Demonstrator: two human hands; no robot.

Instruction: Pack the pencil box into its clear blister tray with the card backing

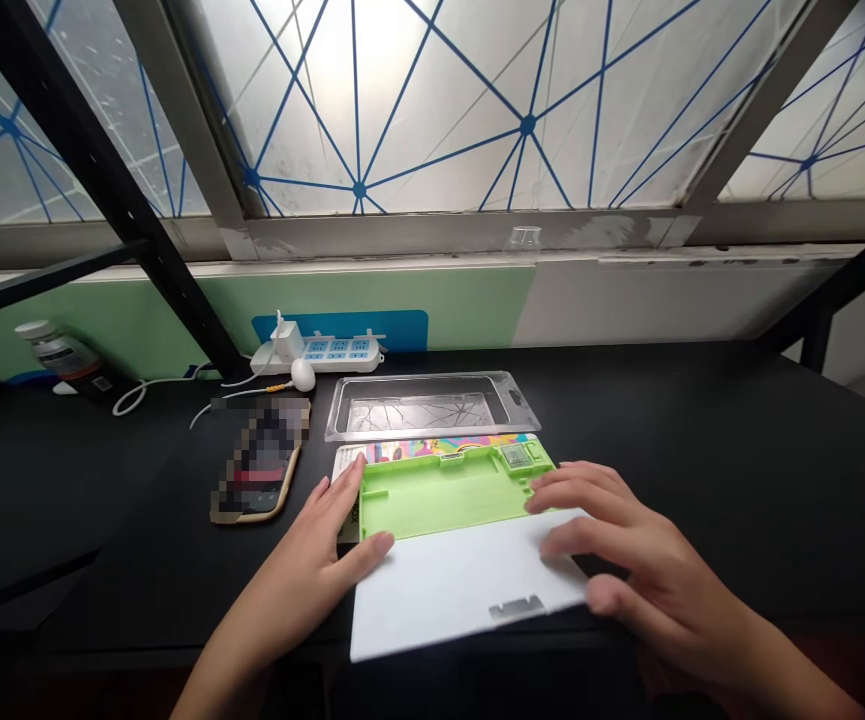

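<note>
Grip open, right hand (631, 545) on white panel (462, 590), clear tray (424, 407) beyond

The person's left hand (325, 527) lies palm down, fingers close together, left thumb (376, 547) stretched out sideways. The right hand (603, 548) arches higher, its fingers (574, 492) spread and curled. The left forearm (256, 640) and right forearm (766, 650) angle inward.

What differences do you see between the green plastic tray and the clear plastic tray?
The green plastic tray is opaque, while the clear plastic tray is see-through. A white panel covers the near part of the green tray, but nothing covers the clear tray. The left hand touches the green tray, and the clear tray lies untouched, farther away. Both are shallow and rectangular.
</note>
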